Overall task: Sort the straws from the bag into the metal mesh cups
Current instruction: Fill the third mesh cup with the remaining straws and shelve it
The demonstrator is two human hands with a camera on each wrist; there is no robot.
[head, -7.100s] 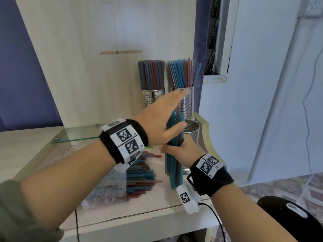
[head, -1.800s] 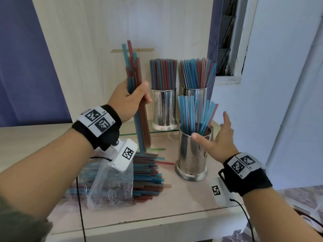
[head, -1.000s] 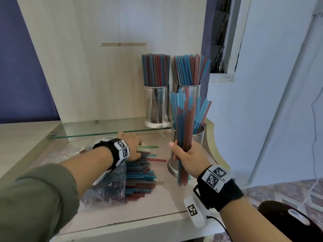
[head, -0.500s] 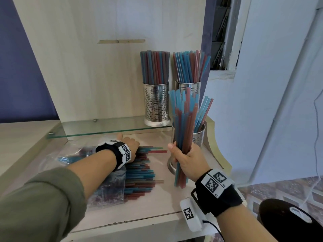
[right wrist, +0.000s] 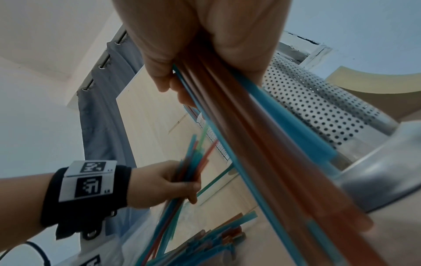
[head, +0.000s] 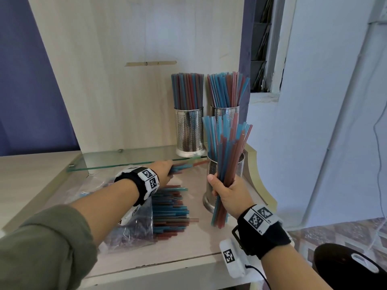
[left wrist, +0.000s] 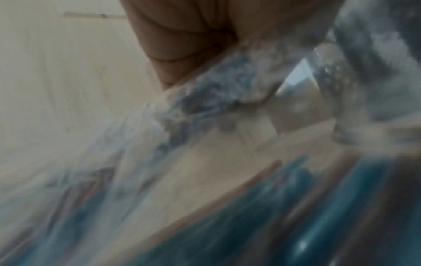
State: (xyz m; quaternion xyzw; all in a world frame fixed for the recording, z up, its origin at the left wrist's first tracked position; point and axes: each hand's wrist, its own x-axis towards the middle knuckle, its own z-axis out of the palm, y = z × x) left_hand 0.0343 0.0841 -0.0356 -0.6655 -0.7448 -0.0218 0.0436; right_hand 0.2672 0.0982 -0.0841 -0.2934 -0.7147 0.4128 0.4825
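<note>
My right hand (head: pixel 227 192) grips an upright bundle of blue and red straws (head: pixel 225 155) just in front of the near metal mesh cup (head: pixel 237 167), which holds some straws. In the right wrist view the bundle (right wrist: pixel 262 144) runs past that cup (right wrist: pixel 318 106). My left hand (head: pixel 164 173) holds a small bunch of straws (head: pixel 184 166) lifted off the pile (head: pixel 170 212) that spills from the clear plastic bag (head: pixel 129 233); the right wrist view shows its fingers (right wrist: pixel 182 181) curled round them. Two more mesh cups (head: pixel 189 130) (head: pixel 225 113) full of straws stand on the glass shelf.
A glass shelf (head: pixel 129 160) juts over the back of the wooden desk (head: pixel 188 252). A tall wooden panel (head: pixel 136 70) rises behind it. A curved wooden edge (head: pixel 259 178) bounds the desk on the right. A black seat (head: pixel 343 266) sits low at the right.
My left hand has closed on a bunch of straws from the pile and lifted it toward the glass shelf. My right hand has kept its bundle upright by the near cup.
</note>
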